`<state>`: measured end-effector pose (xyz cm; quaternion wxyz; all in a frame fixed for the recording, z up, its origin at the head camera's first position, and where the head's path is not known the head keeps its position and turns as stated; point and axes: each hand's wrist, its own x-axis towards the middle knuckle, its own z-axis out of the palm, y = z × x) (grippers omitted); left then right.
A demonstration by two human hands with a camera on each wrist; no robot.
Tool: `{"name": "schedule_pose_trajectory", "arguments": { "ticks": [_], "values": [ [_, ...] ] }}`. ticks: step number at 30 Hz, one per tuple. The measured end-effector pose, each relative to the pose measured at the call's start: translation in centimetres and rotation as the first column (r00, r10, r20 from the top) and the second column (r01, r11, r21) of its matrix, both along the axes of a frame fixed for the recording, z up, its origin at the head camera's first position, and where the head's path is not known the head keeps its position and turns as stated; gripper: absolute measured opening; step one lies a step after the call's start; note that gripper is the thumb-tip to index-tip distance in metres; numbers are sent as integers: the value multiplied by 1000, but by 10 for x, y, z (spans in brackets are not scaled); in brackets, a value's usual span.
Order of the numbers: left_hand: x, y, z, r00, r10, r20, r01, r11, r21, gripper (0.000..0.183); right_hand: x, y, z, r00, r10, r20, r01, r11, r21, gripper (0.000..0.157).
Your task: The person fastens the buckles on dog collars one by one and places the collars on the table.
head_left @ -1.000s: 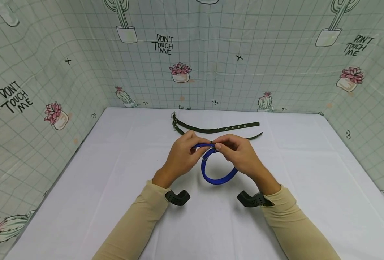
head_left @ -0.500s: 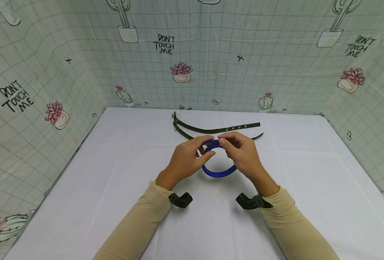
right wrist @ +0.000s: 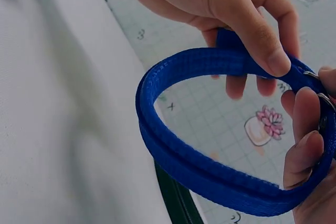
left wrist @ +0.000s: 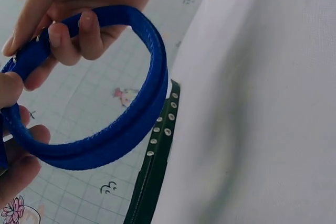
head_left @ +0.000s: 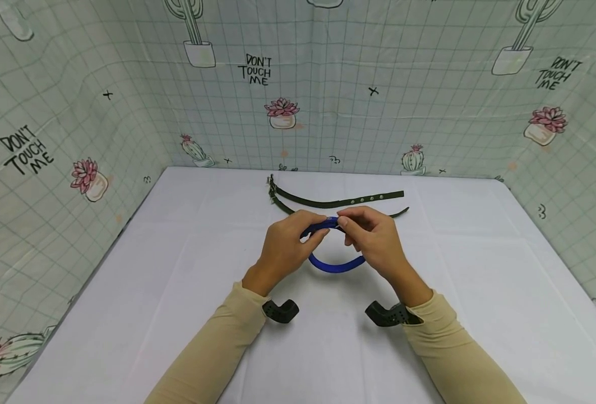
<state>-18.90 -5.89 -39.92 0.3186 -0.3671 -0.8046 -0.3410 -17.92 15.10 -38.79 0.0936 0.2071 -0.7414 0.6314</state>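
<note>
A blue collar, bent into a loop, hangs between both hands above the table. My left hand pinches its upper part between thumb and fingers. Close beside it, my right hand grips the same upper stretch with thumb and fingertips. Metal buckle parts show between the fingers in the right wrist view. Small metal eyelets dot the strap by the fingers in the left wrist view, where the loop is seen from the side. The fingers partly hide how the strap end sits at the buckle.
A dark green collar with metal eyelets and a buckle lies behind the hands on the white-covered table. The hands hide part of its lower strand. A patterned cloth rises along the back and both sides.
The left hand briefly loosened its thumb from the blue collar and now pinches the strap again. The loop has risen slightly; the right hand kept its grip.
</note>
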Motion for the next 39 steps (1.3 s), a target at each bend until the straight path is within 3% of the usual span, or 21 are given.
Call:
{"name": "schedule_pose_trajectory", "arguments": {
  "ticks": [7, 13, 24, 35, 39],
  "values": [
    [1, 2, 1, 999, -30, 11, 30, 999, 35, 23, -1, 0, 2, 1000, 7, -4, -7, 1000, 0, 19],
    [1, 3, 2, 1000, -20, 4, 20, 1000, 6, 24, -1, 1, 2, 1000, 17, -3, -17, 1000, 0, 19],
    [3, 2, 0, 998, -11, 62, 11, 1000, -11, 26, 1, 4, 0, 996, 90, 8, -89, 994, -65, 22],
    [3, 2, -1, 999, -10, 36, 12, 999, -44, 28, -1, 4, -1, 995, 101, 3, -101, 995, 16, 26],
    [3, 2, 1, 997, 4, 71, 0, 999, -46, 29, -1, 4, -1, 995, 94, -23, -92, 994, 66, 27]
  ]
}}
